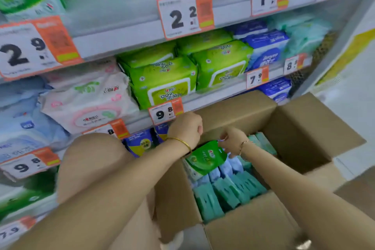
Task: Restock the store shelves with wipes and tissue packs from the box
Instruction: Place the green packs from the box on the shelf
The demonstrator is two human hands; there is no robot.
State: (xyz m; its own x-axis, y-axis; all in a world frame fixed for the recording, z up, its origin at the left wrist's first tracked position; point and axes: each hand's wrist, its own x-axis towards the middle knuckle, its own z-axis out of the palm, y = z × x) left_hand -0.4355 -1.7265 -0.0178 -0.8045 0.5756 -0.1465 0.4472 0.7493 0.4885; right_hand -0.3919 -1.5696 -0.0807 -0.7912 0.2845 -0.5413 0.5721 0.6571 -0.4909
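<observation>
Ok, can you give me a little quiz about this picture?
1. True or false: the box is empty.
2. The right hand pinches a pack that is: A blue, B green, C pink.
3. Fill in: the tag beside the left hand reads ___.
Key: 1 false, teal packs fill it; 2 B; 3 9.8.

Pale surface at right with yellow stripe; orange-edged price tags; even light.
</observation>
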